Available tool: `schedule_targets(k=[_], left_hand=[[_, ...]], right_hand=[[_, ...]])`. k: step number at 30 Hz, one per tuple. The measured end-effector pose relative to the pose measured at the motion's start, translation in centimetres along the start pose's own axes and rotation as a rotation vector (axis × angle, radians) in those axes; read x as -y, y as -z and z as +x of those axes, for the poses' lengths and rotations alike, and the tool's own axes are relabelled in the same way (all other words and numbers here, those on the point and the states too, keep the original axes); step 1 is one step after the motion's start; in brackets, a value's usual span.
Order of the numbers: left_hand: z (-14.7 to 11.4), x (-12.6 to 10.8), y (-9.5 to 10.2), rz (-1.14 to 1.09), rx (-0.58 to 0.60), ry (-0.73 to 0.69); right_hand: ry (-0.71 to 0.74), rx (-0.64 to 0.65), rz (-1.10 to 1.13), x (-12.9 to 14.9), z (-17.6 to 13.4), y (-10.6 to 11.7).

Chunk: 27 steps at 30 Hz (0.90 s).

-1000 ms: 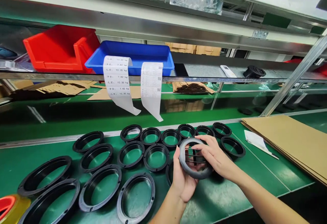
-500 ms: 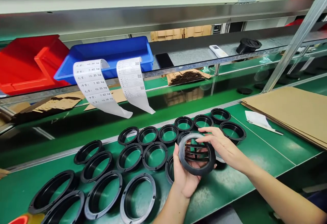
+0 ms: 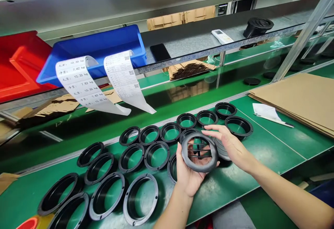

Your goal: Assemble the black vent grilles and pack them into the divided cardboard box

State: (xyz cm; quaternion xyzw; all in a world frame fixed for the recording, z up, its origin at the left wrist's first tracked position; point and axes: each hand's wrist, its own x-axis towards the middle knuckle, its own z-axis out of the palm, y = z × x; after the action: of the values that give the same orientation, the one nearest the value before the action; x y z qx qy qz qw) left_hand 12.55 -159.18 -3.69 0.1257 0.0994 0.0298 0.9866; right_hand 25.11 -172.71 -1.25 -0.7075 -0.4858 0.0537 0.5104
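Observation:
A round black air vent (image 3: 200,167) with thin crossing slats rests in my left hand (image 3: 188,178). The palm supports it from below and behind, and the fingers show through its opening. My right hand (image 3: 232,149) is beside the vent's upper right rim with its fingers stretched out; whether the fingertips touch the rim, I cannot tell. Partly hidden behind the right hand is another round dark piece with a louvred face (image 3: 221,150). Several black flanged rings (image 3: 141,218) stand in rows on the green bench, some of them partly covered by the vent and left hand.
Above the bench, a shelf holds a red bin (image 3: 18,65), a blue bin (image 3: 91,48), a phone (image 3: 160,52), a white remote (image 3: 221,37) and a black round vent (image 3: 258,27). Printed label strips (image 3: 78,83) hang down. Cardboard sheets (image 3: 300,96) and a pen (image 3: 276,120) lie at right.
The vent has turned slightly in my left hand, and its slats look thinner. My right hand stays close beside it. The camera view has shifted a little.

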Motion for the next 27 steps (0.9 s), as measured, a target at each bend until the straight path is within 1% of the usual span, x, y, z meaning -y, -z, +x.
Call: schedule_targets(k=[1,2,4,5,6,9,11,13,14,15,16,17,19,20,21,22,24,25,27], left_hand=[[0.0,0.0,0.0,-0.012,-0.021,-0.003],[0.0,-0.1,0.1,-0.026,-0.047,-0.014],[-0.1,0.0,0.3,-0.037,-0.101,-0.046],[-0.1,0.0,0.4,-0.02,-0.126,-0.064],[-0.1,0.1,0.5,0.018,-0.148,-0.081],[0.0,0.7,1.1,0.186,-0.194,-0.098],[0.1,1.2,1.5,0.247,-0.188,-0.08],[0.0,1.7,1.6,0.25,-0.129,-0.017],[0.0,1.9,1.6,0.241,-0.09,0.01],[0.1,2.1,1.5,0.234,-0.051,0.023],[0.1,2.1,1.5,0.24,-0.019,0.018],[0.1,2.2,1.4,0.262,0.003,-0.002],[0.2,2.1,1.5,0.347,0.023,-0.04],[0.2,2.1,1.5,0.397,0.028,-0.039],[0.3,2.1,1.6,0.44,0.035,-0.021],[0.3,2.1,1.7,0.47,0.042,0.003],[0.3,2.2,1.9,0.507,0.057,0.044],[0.3,2.3,1.9,0.522,0.062,0.056],[0.2,2.4,2.0,0.547,0.063,0.069]], right_hand=[[0.056,0.021,-0.044,-0.1,-0.2,-0.4],[0.143,0.071,-0.108,-0.2,-0.4,-0.7],[0.332,0.205,-0.26,-0.1,-0.6,-1.2],[0.386,0.257,-0.329,0.0,-0.7,-1.3],[0.394,0.29,-0.383,0.1,-0.7,-1.3],[0.27,0.347,-0.443,0.2,-0.5,-1.2],[0.205,0.419,-0.422,0.1,-0.6,-1.1],[0.198,0.45,-0.385,-0.1,-0.6,-0.7],[0.193,0.428,-0.37,-0.5,-0.6,-0.2],[0.173,0.373,-0.364,-1.1,-0.3,0.6],[0.128,0.285,-0.378,-1.9,0.0,1.6],[0.052,0.172,-0.417,-3.0,0.4,2.8],[-0.166,-0.056,-0.548,-6.1,1.3,5.4],[-0.279,-0.129,-0.621,-7.9,1.6,6.5],[-0.368,-0.157,-0.682,-9.8,1.7,7.5],[-0.428,-0.152,-0.733,-11.5,1.6,8.1],[-0.467,-0.088,-0.816,-14.3,1.2,8.5],[-0.468,-0.052,-0.857,-15.2,0.9,8.5],[-0.484,0.017,-0.941,-15.9,0.7,8.4]])
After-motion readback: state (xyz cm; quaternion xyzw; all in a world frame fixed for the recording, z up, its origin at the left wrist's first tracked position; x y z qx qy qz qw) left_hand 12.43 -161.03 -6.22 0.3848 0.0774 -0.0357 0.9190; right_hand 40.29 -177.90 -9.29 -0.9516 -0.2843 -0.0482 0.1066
